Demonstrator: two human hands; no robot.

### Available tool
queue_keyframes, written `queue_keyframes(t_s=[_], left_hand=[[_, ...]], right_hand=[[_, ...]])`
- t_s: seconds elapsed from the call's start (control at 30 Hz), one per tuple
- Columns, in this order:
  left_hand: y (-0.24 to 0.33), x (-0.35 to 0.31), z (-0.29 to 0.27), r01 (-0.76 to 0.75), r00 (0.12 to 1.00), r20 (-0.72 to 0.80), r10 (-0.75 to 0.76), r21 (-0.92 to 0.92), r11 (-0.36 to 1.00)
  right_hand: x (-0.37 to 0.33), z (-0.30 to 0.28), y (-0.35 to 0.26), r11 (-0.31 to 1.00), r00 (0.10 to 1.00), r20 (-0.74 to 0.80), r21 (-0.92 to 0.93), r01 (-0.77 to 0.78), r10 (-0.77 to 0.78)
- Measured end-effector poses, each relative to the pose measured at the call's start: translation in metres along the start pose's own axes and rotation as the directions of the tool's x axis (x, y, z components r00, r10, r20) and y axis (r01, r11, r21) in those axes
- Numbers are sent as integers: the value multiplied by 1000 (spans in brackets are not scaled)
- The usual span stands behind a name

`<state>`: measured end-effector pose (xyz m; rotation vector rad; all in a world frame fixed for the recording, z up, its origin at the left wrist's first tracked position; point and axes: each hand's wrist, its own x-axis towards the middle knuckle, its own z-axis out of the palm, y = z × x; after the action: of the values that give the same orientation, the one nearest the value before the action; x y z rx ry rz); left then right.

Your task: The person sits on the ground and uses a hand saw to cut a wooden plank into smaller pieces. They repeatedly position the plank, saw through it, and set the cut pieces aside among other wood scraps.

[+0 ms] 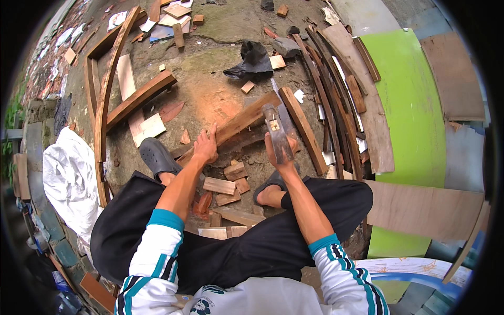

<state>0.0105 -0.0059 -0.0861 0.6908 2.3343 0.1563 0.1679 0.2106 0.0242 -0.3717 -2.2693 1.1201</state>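
Observation:
My left hand (206, 145) grips the near end of a long wooden plank (247, 119) that slants up to the right across the dirt ground. My right hand (282, 153) is closed around the handle of a hammer (276, 130), its metal head raised over the plank's upper half. I squat with both feet in dark clogs (156, 157) on either side of the work. Small cut wood blocks (219, 185) lie between my feet.
A second plank (303, 129) lies just right of the hammer. Dark slats (333, 100) and a green panel (415, 110) sit to the right. Long boards (137, 98) lie at left, a black cloth (251, 60) ahead, a white sack (70, 176) beside my left knee.

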Motion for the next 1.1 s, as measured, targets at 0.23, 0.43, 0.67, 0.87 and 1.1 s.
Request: queue_keyframes(t_s=[0.23, 0.43, 0.67, 0.87, 1.1], left_hand=[[11, 7, 2, -26, 1000, 13, 26, -5, 1000], [-4, 6, 7, -28, 998, -50, 29, 11, 1000], [-5, 8, 1, -47, 999, 5, 46, 34, 998], [-7, 2, 4, -90, 992, -81, 93, 36, 995], [6, -11, 0, -22, 980, -193, 59, 188, 982]], right_hand=[[-53, 23, 57, 511, 557, 134, -611, -605, 820], [-50, 7, 24, 758, 792, 168, -456, -465, 587], [-47, 26, 43, 915, 899, 398, -404, -8, 184], [-46, -2, 42, 676, 718, 224, -595, -435, 659], [32, -110, -57, 610, 670, 403, -787, -94, 623]])
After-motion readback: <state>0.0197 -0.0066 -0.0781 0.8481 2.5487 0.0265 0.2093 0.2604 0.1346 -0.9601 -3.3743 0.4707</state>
